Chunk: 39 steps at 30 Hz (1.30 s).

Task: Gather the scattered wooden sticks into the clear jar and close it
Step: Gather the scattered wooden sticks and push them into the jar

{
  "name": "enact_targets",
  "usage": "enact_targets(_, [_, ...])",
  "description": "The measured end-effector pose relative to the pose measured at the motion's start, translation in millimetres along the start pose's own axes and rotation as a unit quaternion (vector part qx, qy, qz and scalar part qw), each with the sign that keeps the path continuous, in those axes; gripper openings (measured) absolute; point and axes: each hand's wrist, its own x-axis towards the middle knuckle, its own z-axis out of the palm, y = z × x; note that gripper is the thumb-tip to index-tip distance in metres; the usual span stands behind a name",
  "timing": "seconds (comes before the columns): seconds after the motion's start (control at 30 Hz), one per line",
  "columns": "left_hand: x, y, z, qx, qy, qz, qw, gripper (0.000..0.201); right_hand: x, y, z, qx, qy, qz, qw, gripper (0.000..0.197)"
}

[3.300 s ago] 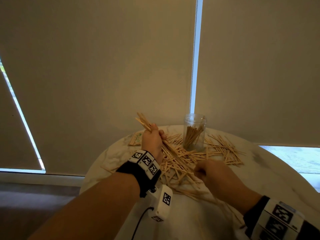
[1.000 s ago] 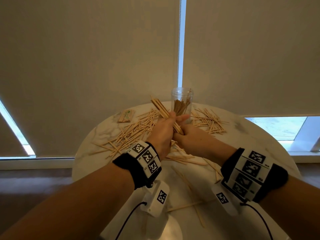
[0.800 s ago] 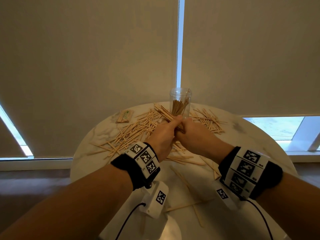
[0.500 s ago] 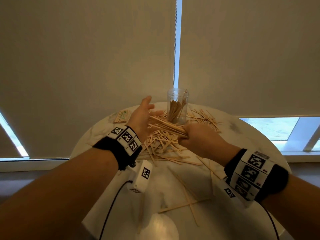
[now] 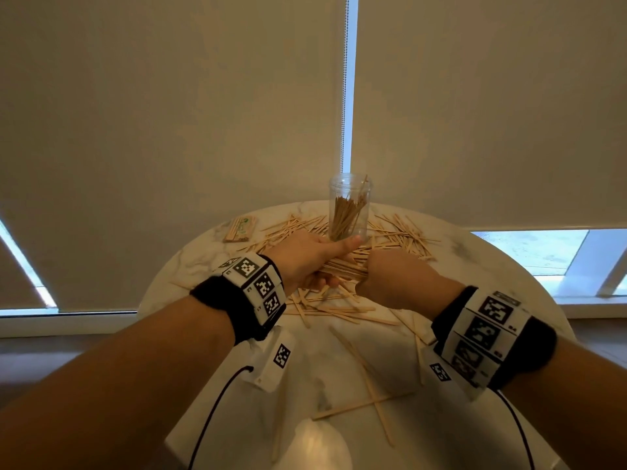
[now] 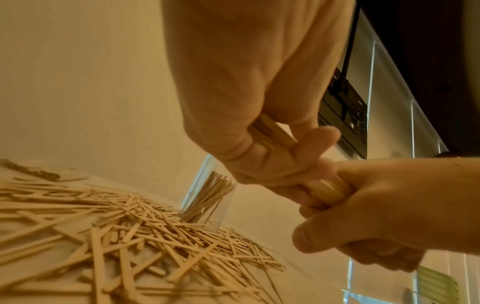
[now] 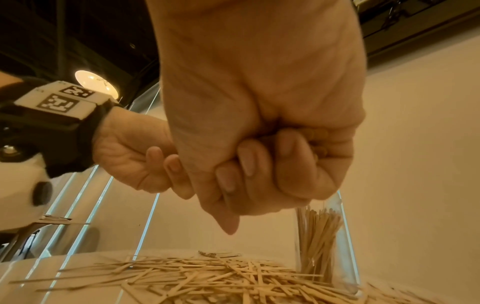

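A clear jar (image 5: 349,208) stands open at the far side of the round marble table (image 5: 481,266), partly filled with upright wooden sticks. Loose sticks (image 5: 400,232) lie scattered around it and toward me. Both hands hold one bundle of sticks (image 5: 342,268) level, just in front of the jar. My left hand (image 5: 305,259) grips its left end, thumb stretched along the top. My right hand (image 5: 390,276) is fisted round its right end. In the left wrist view the bundle (image 6: 327,189) runs between both fists; the jar (image 6: 207,197) stands behind. No lid is visible.
A small packet of sticks (image 5: 240,228) lies at the table's far left. A few single sticks (image 5: 369,395) lie crossed on the near part of the table. Roller blinds hang close behind the table's far edge.
Half a second ago my left hand was open and raised beside the bundle; now it has closed on the bundle's left end again. The right hand has kept its grip throughout.
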Motion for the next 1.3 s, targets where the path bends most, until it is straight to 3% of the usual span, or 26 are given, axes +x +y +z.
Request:
enact_targets(0.17, [9.0,-13.7,-2.5,-0.054,0.015,0.033,0.998,0.047,1.1,2.1,-9.6,-0.013,0.015,-0.046,0.999,0.032])
enact_targets(0.33, [20.0,-17.8,-12.8,-0.176,0.098,0.010,0.979,0.045,6.5,17.0,-14.5,-0.002,0.146,-0.078,0.986,0.030])
enact_targets(0.5, [23.9,-14.1,-8.0,-0.253,0.067,0.007,0.965,0.036,21.2,10.9,-11.9,0.032,0.180,-0.122,0.976,0.059])
enact_targets(0.6, [30.2,-14.7,-6.1,-0.278,0.035,0.010,0.960,0.053,31.1,13.7,-19.3,0.006,0.218,-0.097,0.971,0.068])
enact_targets(0.73, [43.6,-5.5,-8.9,-0.274,0.012,-0.011,0.962,0.046,49.5,23.3,-32.1,-0.048,0.252,-0.094,0.962,0.068])
enact_targets(0.83, [66.2,5.1,-21.7,-0.252,0.069,-0.030,0.965,0.049,69.6,40.4,-57.8,-0.027,0.252,-0.047,0.966,0.066])
enact_targets(0.97, [108.2,15.5,-43.8,-0.103,0.144,0.010,0.984,0.017,110.1,70.1,-100.7,-0.021,0.287,0.027,0.957,0.057])
enact_targets(1.03, [137.7,18.1,-50.5,-0.002,0.153,0.023,0.988,0.032,138.3,79.2,-115.1,-0.043,0.291,0.037,0.955,0.055])
enact_targets(1.17, [180.2,30.7,-46.8,0.142,0.124,0.047,0.981,0.099,196.7,77.5,-121.6,-0.119,0.241,0.016,0.963,0.052])
enact_targets(1.3, [216.7,24.7,-34.4,0.128,0.090,0.076,0.985,0.115,241.1,63.1,-109.9,-0.182,0.153,-0.012,0.971,0.051])
